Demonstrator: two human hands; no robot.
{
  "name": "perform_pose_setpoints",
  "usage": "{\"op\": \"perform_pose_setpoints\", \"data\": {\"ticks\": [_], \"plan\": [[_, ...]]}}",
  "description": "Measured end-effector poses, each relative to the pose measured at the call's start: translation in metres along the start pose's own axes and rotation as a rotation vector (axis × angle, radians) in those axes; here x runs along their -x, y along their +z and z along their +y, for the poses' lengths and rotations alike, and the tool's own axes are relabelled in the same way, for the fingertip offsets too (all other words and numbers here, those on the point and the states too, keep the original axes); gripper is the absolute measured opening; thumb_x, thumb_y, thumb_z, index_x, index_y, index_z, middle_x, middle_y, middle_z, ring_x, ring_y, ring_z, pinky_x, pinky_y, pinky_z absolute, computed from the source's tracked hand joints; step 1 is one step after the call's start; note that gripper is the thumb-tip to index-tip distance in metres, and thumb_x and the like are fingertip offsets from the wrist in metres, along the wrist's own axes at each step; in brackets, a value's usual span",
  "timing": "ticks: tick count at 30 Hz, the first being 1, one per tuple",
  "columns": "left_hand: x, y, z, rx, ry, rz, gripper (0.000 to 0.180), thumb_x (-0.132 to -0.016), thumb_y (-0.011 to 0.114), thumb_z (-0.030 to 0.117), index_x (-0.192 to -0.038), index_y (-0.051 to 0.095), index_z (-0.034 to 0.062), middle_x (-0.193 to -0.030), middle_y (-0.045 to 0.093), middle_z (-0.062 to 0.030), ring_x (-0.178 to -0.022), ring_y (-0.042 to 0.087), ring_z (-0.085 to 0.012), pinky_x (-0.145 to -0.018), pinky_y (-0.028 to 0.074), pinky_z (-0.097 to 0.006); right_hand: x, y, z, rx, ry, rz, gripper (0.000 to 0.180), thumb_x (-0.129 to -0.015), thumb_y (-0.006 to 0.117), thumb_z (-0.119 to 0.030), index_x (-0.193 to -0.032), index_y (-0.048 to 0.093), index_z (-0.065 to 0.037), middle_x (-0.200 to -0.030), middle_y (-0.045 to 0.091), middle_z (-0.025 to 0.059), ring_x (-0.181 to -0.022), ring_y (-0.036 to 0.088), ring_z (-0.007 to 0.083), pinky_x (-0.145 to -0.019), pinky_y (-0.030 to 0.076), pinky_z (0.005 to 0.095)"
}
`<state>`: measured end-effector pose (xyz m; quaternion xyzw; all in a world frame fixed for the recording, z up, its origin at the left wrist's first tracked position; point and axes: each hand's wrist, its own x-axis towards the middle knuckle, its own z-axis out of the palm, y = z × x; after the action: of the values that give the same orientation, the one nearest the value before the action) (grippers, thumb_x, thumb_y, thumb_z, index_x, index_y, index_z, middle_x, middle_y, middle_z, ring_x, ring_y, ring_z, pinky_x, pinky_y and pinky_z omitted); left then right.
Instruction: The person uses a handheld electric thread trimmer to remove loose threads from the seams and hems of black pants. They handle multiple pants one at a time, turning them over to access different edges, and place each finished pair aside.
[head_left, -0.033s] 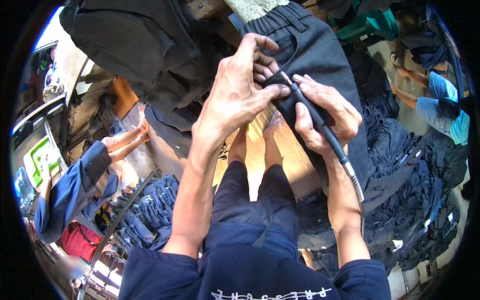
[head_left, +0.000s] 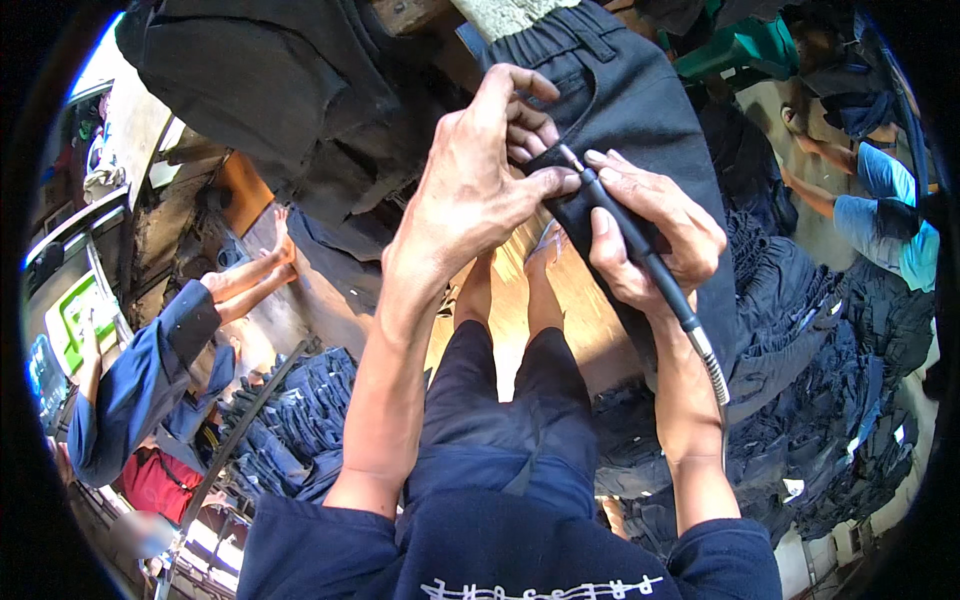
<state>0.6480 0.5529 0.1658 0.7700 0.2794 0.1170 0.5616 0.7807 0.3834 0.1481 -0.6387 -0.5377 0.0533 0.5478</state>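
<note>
Dark elastic-waist trousers (head_left: 655,110) hang over the end of a pale, rough-surfaced support (head_left: 505,16). My left hand (head_left: 480,165) is closed on the cloth beside the pocket, its thumb close to the tool's tip and its fingers curled at the fabric edge. A black pen-shaped rotary tool (head_left: 637,238), with a metal tip and a spring-sleeved cable, is gripped in my right hand (head_left: 665,225). It slants up and left. The tip lies at the trousers by my left thumb; its exact contact point is hard to make out.
Dark garments (head_left: 260,90) hang at the upper left. A large heap of dark clothing (head_left: 800,370) lies to the right, and folded jeans (head_left: 290,410) are stacked at lower left. Other people sit at left (head_left: 150,370) and right (head_left: 885,210). A green plastic item (head_left: 745,45) stands behind.
</note>
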Motion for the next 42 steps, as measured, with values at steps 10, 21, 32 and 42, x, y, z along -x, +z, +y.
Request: {"op": "perform_pose_setpoints", "data": {"ticks": [10,21,32,42], "plan": [[-0.007,-0.002,-0.007,0.072,0.034,-0.013,0.066,-0.079,0.088,-0.009,-0.138,0.059,0.0017,-0.108,0.074,-0.0076,-0.094,0.065,-0.0087,-0.088,0.057,-0.026,-0.008,0.005,0.008,0.018,0.001,-0.033,0.028,-0.079,0.081,-0.003,-0.104,0.078,0.009,-0.096,0.080,0.0264,-0.096,0.084,0.0396,-0.094,0.068,0.0490],[-0.007,0.003,-0.013,0.109,-0.024,-0.014,0.070,-0.080,0.090,-0.008,-0.140,0.057,0.0032,-0.109,0.073,-0.0054,-0.098,0.066,-0.0086,-0.091,0.054,-0.026,-0.008,0.002,0.009,0.036,0.046,-0.055,0.026,-0.083,0.075,-0.004,-0.105,0.077,0.011,-0.101,0.081,0.0315,-0.102,0.083,0.0423,-0.097,0.066,0.0503],[-0.008,0.008,-0.018,0.218,-0.057,0.009,0.079,-0.078,0.094,-0.008,-0.144,0.051,-0.0007,-0.109,0.075,-0.0095,-0.091,0.068,-0.0075,-0.084,0.055,-0.022,-0.006,0.004,0.011,0.043,0.054,0.008,0.027,-0.084,0.073,-0.002,-0.107,0.075,0.013,-0.101,0.080,0.0340,-0.101,0.083,0.0427,-0.096,0.066,0.0494],[-0.007,0.009,-0.017,0.180,-0.061,0.023,0.082,-0.077,0.096,-0.006,-0.145,0.051,-0.0016,-0.114,0.077,-0.0130,-0.091,0.066,-0.0069,-0.086,0.055,-0.022,-0.005,0.002,0.012,0.042,0.072,0.009,0.025,-0.088,0.074,-0.001,-0.109,0.073,0.012,-0.102,0.080,0.0339,-0.102,0.083,0.0425,-0.096,0.066,0.0487]]}}
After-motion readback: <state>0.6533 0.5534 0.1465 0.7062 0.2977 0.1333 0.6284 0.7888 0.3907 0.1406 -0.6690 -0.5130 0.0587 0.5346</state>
